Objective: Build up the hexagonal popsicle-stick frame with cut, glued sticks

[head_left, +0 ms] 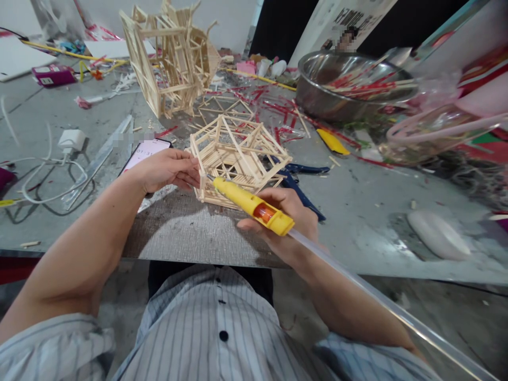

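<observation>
In the head view a many-sided frame of thin wooden sticks (238, 159) rests on the table in front of me. My left hand (174, 168) grips its left corner, with the fingertips against the sticks and partly hidden. My right hand (291, 217) is closed around a yellow hot glue gun (250, 203). A long clear glue stick (357, 286) runs out of the gun's rear toward the lower right. The gun's nozzle points at the frame's left corner, close to my left fingers; I cannot tell whether it touches. Blue-handled pliers (299, 188) lie partly behind the frame.
A taller stick structure (170, 63) stands behind. A metal bowl (317, 98) holding chopsticks and red wrappers sits back right, near a clear basket with a pink rim (444, 132). A phone (145, 153), white charger (72, 142) and cable lie left; a white mouse (438, 234) lies right.
</observation>
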Demonstrator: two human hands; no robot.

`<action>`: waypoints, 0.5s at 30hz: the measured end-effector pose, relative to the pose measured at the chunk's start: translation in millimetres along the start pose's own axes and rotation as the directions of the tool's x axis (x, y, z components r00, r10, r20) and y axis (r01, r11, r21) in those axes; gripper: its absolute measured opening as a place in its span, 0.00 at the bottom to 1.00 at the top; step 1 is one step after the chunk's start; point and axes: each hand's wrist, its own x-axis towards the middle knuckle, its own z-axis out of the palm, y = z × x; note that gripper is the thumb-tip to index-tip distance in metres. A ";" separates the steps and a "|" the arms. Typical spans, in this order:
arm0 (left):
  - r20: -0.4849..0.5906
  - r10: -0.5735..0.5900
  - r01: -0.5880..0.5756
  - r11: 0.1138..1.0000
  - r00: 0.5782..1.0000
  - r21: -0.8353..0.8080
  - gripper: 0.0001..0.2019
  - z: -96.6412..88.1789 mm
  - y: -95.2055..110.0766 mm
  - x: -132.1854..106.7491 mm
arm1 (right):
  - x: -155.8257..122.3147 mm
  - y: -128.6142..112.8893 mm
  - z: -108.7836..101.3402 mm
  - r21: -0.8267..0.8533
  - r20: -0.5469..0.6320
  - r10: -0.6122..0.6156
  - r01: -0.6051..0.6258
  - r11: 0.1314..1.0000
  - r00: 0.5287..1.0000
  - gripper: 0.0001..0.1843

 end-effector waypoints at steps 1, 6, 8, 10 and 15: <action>0.008 0.002 -0.002 1.000 1.000 0.004 0.12 -0.4 -0.2 0.1 | -0.8 0.5 -1.1 -0.015 0.008 0.009 -0.009 1.000 1.000 0.28; 0.019 0.010 -0.010 1.000 1.000 0.003 0.15 -2.7 -1.8 0.9 | -1.6 2.4 -3.0 -0.054 0.011 -0.007 0.008 0.999 1.000 0.27; 0.014 0.013 -0.013 1.000 1.000 -0.003 0.15 -3.0 -2.1 1.1 | 0.5 1.8 -1.9 -0.048 0.014 -0.021 0.022 0.999 1.000 0.26; 0.010 0.013 -0.013 1.000 1.000 -0.003 0.15 -3.1 -2.1 1.1 | 3.5 0.3 -0.5 -0.039 0.026 -0.027 0.028 0.999 0.999 0.27; 0.008 -0.006 0.006 1.000 1.000 0.010 0.13 -3.0 -1.8 0.7 | 8.9 -3.1 -0.9 -0.004 0.041 -0.017 0.017 1.000 0.999 0.26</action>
